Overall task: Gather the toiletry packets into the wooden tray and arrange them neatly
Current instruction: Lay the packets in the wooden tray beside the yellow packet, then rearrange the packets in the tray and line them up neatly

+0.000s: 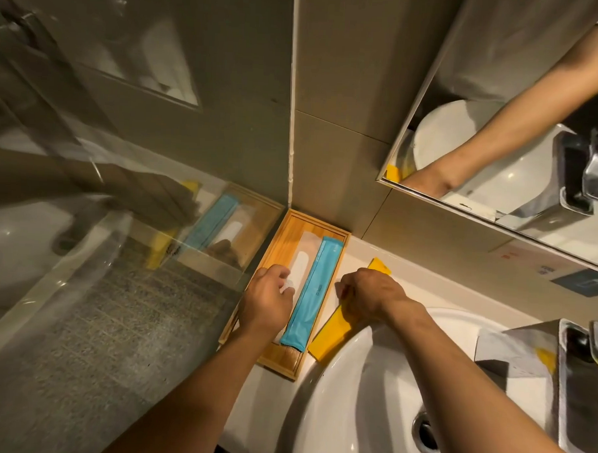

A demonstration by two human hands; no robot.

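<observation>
The wooden tray (292,222) sits in the corner where the walls meet. A long blue packet (313,292) lies lengthwise inside it, and a clear packet holding a white item (301,257) lies to its left. My left hand (267,300) rests in the tray with its fingers on the clear packet's near part. A long yellow packet (330,335) lies on the counter just right of the tray, its far end (380,265) showing past my right hand (366,294), which is closed over its middle.
The white basin (359,383) with its drain (425,434) fills the lower right, chrome tap (575,375) at far right. A mirror (502,98) hangs above the counter. A glass partition (86,200) stands left of the tray, over a grey floor.
</observation>
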